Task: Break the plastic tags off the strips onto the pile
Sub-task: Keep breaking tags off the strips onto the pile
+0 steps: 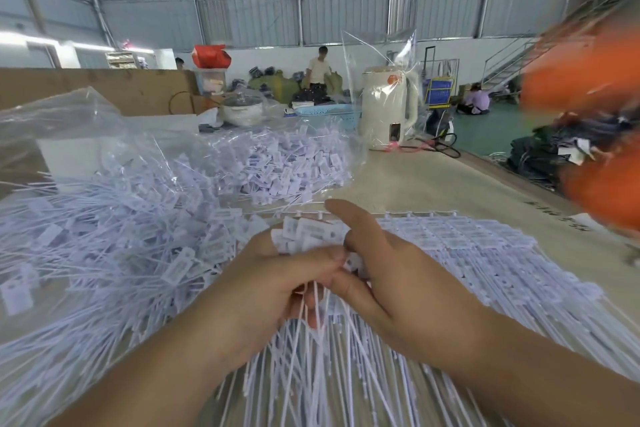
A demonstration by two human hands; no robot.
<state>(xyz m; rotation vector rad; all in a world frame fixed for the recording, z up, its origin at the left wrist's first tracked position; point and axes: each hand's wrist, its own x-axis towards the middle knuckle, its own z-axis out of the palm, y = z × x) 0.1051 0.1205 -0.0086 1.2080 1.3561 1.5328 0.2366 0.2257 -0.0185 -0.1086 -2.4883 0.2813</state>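
Fingers [304,262] of left hand [266,284] curl round a bunch of tags [311,230]; right hand [391,274] pinches it beside them. Strips [467,246] lie right on the bench [433,180], the pile [104,236] left, a kettle [388,107] far.

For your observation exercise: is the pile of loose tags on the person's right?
No, the pile lies left of the hands; joined strips lie right.

Two hands, the left hand [277,284] and the right hand [398,284], meet near the middle of the bench [433,184], with one kettle [386,111] and one lidded pot [242,109] far off, and loose tags [104,253] too many to count at left.
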